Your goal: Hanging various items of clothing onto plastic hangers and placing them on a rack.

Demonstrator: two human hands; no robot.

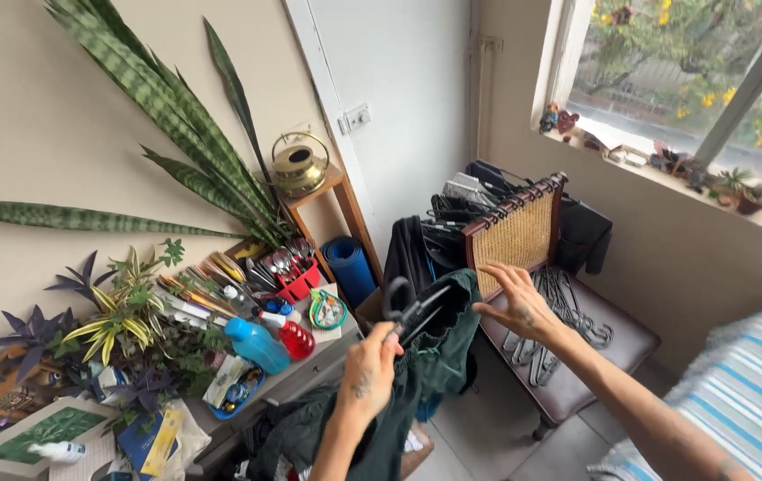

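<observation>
Only the head view here, looking down into a cluttered room corner. The left hand (pixel 368 370) is fisted around a black clothes hanger (pixel 412 310), gripping it just below the hook, and a dark green garment (pixel 434 356) hangs from it, draping down toward the near floor. The right hand (pixel 516 303) is spread flat, fingers apart, holding nothing, touching or nearly touching the upper right edge of the garment.

So as far as I can judge, the garment is already on the hanger, but it's in mid-air, not hung anywhere yet. It looks bunched, so straightening seems left too.

Farther right there's a wooden chair with a cane back (pixel 516 233), dark clothes piled behind it, and a heap of empty hangers (pixel 568 312) on its seat. On the left, a crowded table (pixel 310 370) with plants, a blue bottle (pixel 254 343) and a red one (pixel 296 337). A striped bed cover (pixel 746 392) sits near right.
</observation>
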